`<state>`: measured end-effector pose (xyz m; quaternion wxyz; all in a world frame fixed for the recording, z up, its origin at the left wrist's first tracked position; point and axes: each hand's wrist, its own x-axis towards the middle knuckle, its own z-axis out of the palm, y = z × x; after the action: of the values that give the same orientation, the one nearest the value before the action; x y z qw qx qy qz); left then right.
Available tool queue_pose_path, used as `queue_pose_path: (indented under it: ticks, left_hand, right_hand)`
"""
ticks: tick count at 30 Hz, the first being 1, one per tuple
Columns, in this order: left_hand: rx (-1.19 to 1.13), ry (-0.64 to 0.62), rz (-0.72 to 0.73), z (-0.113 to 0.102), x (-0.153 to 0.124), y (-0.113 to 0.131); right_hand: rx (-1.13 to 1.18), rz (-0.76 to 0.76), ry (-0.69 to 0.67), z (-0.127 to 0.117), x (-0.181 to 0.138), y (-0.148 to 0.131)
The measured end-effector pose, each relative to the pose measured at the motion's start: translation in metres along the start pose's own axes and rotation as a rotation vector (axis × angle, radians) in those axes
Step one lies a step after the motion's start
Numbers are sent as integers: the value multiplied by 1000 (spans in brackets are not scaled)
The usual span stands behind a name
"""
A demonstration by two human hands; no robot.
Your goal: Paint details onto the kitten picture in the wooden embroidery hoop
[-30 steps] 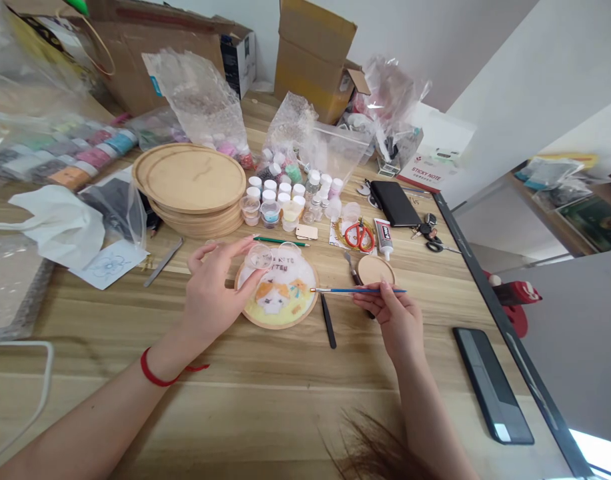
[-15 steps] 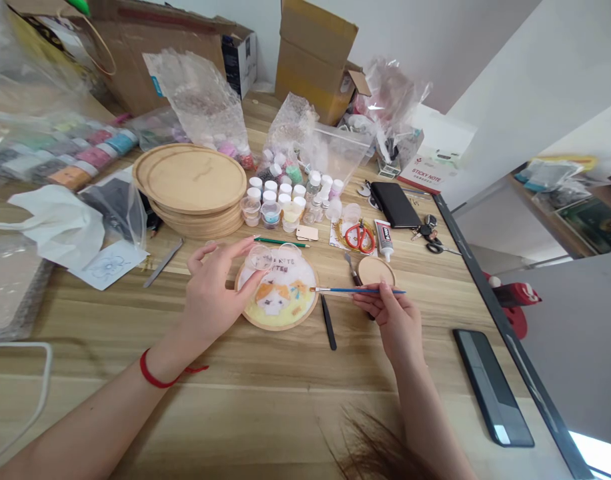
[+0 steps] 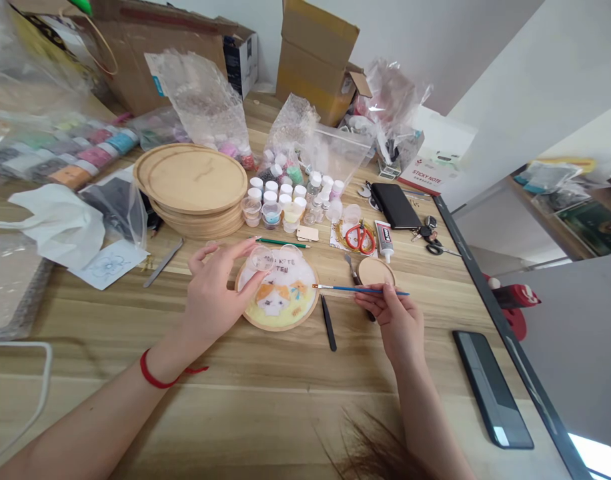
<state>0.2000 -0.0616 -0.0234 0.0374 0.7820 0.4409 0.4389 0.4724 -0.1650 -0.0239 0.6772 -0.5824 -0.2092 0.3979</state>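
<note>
The left hand [image 3: 218, 283] pinched a clear cup [image 3: 260, 259], and the right hand [image 3: 398, 321], well apart, gripped a blue brush [image 3: 353, 289]. Between them lay the round cat picture [image 3: 276, 303], colours and letters [image 3: 282, 269] already on; what was left, I couldn't tell.

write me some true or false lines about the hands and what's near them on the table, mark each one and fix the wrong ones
1. The left hand holds a small clear cup. True.
2. The left wrist is bare. False: a red cord circles it.
3. The right hand holds a blue-handled paintbrush. True.
4. The brush tip points away from the round picture. False: it points left, toward the picture.
5. The tool lying just right of the picture is a green pencil. False: it is a pair of black tweezers.
6. A stack of round wooden boards stands beyond the left hand. True.
</note>
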Motion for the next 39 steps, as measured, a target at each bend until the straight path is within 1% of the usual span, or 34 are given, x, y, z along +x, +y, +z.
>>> queue_pose_path:
  ticks: [5, 10, 14, 20, 25, 31, 35, 39]
  left_hand:
    - [15, 30, 34, 1, 0, 0]
    - [17, 1, 3, 1, 0, -1]
    - [14, 24, 42, 2, -1, -3]
    - [23, 40, 72, 2, -1, -2]
    - [24, 46, 76, 3, -1, -2]
    - [41, 58, 102, 3, -1, -2]
    - [41, 47, 91, 2, -1, -2]
    - [25, 38, 98, 2, -1, -2]
  right_hand:
    - [-5, 31, -5, 3, -1, -2]
    - [15, 18, 48, 3, -1, -5]
    - [2, 21, 41, 3, -2, -4]
    - [0, -14, 51, 4, -2, -6]
    - [-13, 7, 58, 3, -1, -4]
    - [-15, -17, 31, 2, -2, -5]
    - [-14, 13, 33, 4, -4, -7]
    - [-20, 7, 38, 3, -5, -8]
